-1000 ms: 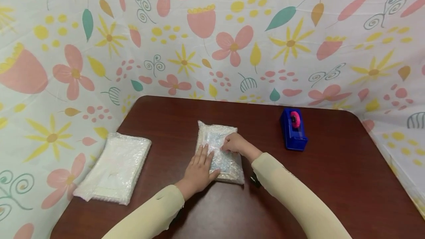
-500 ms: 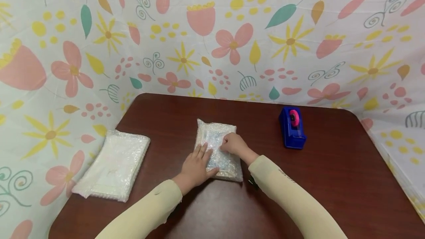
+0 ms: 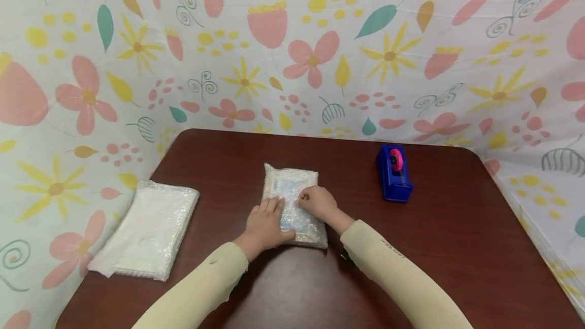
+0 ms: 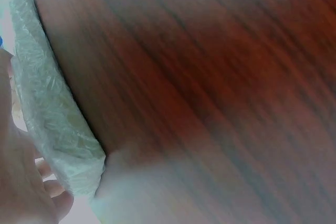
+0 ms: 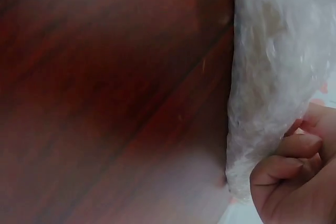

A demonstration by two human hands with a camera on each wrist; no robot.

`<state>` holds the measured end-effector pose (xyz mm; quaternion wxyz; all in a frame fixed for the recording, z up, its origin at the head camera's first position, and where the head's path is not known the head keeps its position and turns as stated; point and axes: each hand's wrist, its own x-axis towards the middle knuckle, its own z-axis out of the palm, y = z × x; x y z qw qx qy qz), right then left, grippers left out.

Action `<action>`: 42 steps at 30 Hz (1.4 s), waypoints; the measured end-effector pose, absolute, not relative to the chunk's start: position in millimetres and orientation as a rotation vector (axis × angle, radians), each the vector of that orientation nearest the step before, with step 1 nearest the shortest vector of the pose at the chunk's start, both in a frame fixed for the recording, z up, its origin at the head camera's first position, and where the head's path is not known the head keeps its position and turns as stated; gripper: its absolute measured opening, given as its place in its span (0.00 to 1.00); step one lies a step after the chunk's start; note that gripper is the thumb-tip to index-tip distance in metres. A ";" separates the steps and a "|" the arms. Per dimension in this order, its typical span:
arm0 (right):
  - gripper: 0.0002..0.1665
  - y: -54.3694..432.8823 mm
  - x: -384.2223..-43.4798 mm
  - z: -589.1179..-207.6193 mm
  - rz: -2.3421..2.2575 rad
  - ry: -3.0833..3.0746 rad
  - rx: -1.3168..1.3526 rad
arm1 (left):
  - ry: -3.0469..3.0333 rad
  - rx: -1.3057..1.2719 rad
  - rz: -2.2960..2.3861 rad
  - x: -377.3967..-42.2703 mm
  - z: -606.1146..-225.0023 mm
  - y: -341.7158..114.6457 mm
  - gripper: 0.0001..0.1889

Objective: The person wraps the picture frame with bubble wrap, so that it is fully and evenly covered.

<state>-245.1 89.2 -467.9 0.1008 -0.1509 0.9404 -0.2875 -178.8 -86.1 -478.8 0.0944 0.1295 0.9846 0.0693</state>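
Note:
A flat package wrapped in bubble wrap [image 3: 292,217], with a bluish face under the clear layers, lies on the table in front of me. My left hand [image 3: 265,225] rests on its left side, fingers straight and thumb along its near edge. My right hand [image 3: 318,203] touches the top at the right, its fingers curled; I see nothing between them. In the left wrist view the package's side [image 4: 52,103] shows beside the left hand [image 4: 23,177]. From the right wrist, curled fingers of the right hand [image 5: 299,174] lie against the wrap [image 5: 273,66].
Another bubble-wrapped package [image 3: 151,227] lies at the left edge of the brown table [image 3: 228,161]. A blue tape dispenser [image 3: 395,176] with a pink roll stands at the back right. Flower-patterned cloth [image 3: 283,65] hangs behind the table.
My right hand has shifted slightly on the package, with its fingers curled throughout. The left hand stays on the left side. The whole view has shifted a little.

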 end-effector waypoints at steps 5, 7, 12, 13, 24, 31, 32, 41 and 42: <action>0.08 93.6 -245.1 -471.8 -0.918 2.750 -0.505 | 2.922 0.402 0.187 -178.7 -481.1 -89.3 0.49; 0.08 94.5 -244.9 -471.0 -0.913 2.742 -0.484 | 2.928 0.401 0.168 -178.7 -482.8 -90.0 0.49; 0.09 92.3 -245.5 -465.9 -0.811 2.781 -0.412 | 2.937 0.399 0.154 -178.2 -484.5 -91.0 0.48; 0.10 92.5 -245.5 -465.5 -0.796 2.788 -0.404 | 2.940 0.400 0.158 -178.0 -484.5 -90.6 0.47; 0.15 103.7 -242.9 -469.0 -0.883 2.741 -0.241 | 2.943 0.398 0.198 -177.5 -489.8 -92.5 0.47; 0.15 104.0 -240.0 -470.9 -0.895 2.738 -0.195 | 2.946 0.405 0.206 -176.3 -487.7 -93.4 0.46; 0.15 104.0 -239.5 -471.3 -0.904 2.741 -0.193 | 2.952 0.406 0.188 -176.5 -486.9 -93.2 0.45; 0.07 112.5 -233.9 -479.6 -1.198 2.603 -0.255 | 2.930 0.362 0.165 -177.4 -484.0 -88.8 0.43; 0.06 113.5 -233.7 -479.8 -1.225 2.587 -0.247 | 2.933 0.361 0.172 -177.6 -484.3 -88.1 0.43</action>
